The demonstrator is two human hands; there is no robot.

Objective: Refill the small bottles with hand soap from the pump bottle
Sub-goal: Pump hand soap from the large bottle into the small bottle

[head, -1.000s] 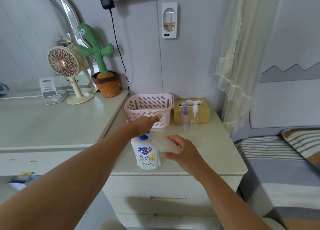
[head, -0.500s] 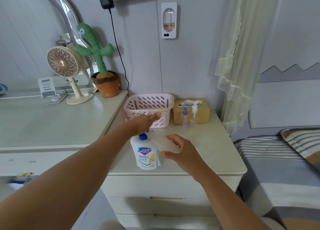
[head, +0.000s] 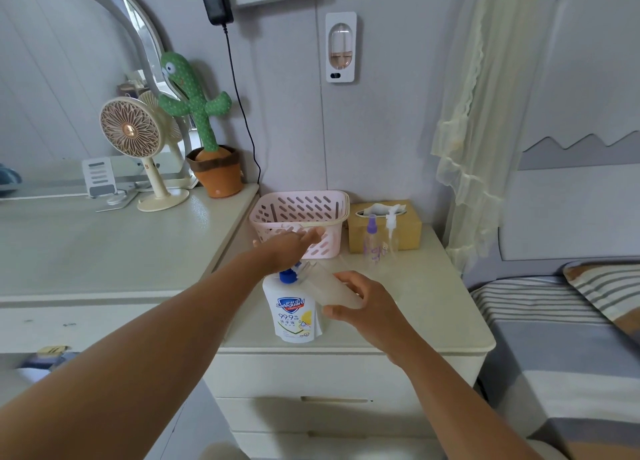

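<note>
Left hand (head: 287, 248) hiding pump bottle (head: 294, 312) top, right hand (head: 372, 309) gripping small bottle (head: 330, 286)

The white pump bottle (head: 294, 310), with its blue collar and Safeguard label, is standing upright near the front edge of the nightstand (head: 433, 307). The translucent small bottle (head: 332, 288) is lying tilted in the right hand (head: 374, 307), its mouth meeting the pump spout. The purple-capped bottle (head: 372, 241) and the white-topped bottle (head: 391, 234) are standing upright side by side farther back.

pink basket (head: 304, 214) behind pump bottle (head: 294, 312), bare nightstand (head: 433, 307) right
</note>
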